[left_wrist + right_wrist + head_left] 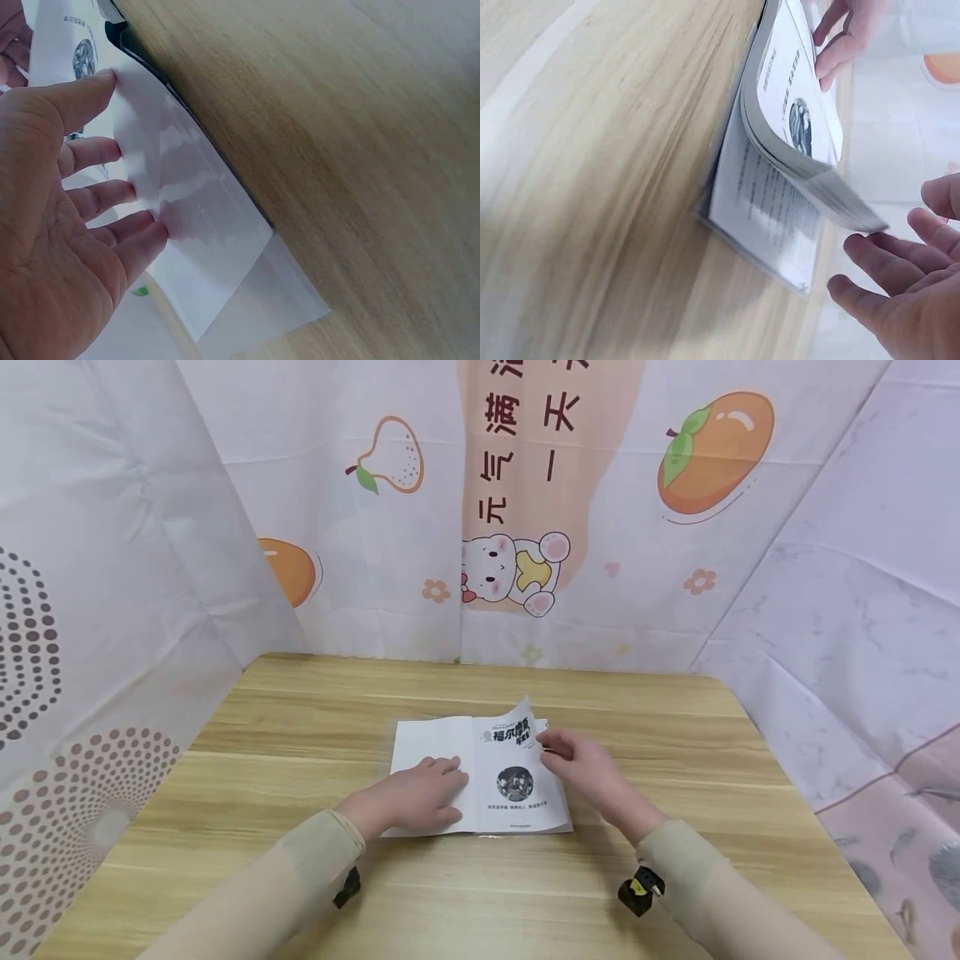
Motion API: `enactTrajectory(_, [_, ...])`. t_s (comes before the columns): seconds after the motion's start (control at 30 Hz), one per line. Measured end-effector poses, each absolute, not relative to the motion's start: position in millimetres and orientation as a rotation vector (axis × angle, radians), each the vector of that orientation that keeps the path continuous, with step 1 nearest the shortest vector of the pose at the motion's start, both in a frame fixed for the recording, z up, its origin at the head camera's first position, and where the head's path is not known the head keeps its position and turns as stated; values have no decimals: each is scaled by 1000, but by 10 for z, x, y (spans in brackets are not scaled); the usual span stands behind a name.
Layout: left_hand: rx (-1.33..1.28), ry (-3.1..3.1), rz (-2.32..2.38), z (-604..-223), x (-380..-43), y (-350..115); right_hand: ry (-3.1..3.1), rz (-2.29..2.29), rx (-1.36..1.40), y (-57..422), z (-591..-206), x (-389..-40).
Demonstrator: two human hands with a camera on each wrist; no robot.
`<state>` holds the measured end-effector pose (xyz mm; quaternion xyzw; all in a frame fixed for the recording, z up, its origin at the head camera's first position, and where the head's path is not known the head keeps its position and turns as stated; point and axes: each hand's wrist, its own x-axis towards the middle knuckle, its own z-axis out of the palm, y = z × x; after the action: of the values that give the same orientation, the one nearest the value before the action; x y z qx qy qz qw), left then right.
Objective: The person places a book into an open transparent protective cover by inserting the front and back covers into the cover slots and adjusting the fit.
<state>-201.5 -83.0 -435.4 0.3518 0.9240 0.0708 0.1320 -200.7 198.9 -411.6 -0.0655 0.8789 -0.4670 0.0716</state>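
An open book lies on the wooden table. Its left page is blank white; the right page carries Chinese lettering and a dark round picture. My left hand rests on the blank page with fingers spread. At the book's right edge is my right hand, beside the raised top corner of the printed page. In the right wrist view, a thick stack of pages curves up off lower text pages. The right fingertips touch or nearly touch its edge, thumb apart.
The wooden table extends around the book on every side. Behind it hangs a white cloth printed with fruit, and patterned cloths hang at the sides. A clear cover flap sticks out past the book's corner.
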Motion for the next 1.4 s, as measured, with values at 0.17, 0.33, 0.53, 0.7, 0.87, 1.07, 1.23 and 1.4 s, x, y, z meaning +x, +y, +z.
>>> enactTrajectory(0.17, [1046, 2673, 252, -4358, -2025, -816, 2728, -1321, -283, 1855, -4034, -1975])
enactTrajectory(0.33, [1014, 2645, 414, -4338, -2077, -768, 2812, -1188, -446, 1725, -3993, -1937])
enactTrajectory(0.53, [817, 2615, 644, -4297, -2129, -747, 2807, -1086, -590, 1614, -3983, -1924])
enactTrajectory(0.7, [799, 2610, 712, -4285, -2137, -743, 2705, -1149, -556, 1555, -3978, -1963])
enactTrajectory(0.87, [774, 2621, 722, -4290, -2144, -738, 2569, -1231, -572, 1549, -3994, -1999])
enactTrajectory(1.07, [729, 2617, 719, -4293, -2149, -722, 2391, -1378, -571, 1556, -4003, -2022])
enactTrajectory(1.23, [693, 2618, 717, -4307, -2155, -714, 2279, -1467, -524, 1561, -4026, -2040])
enactTrajectory(1.4, [693, 2621, 690, -4313, -2154, -717, 2190, -1525, -519, 1553, -4033, -2048])
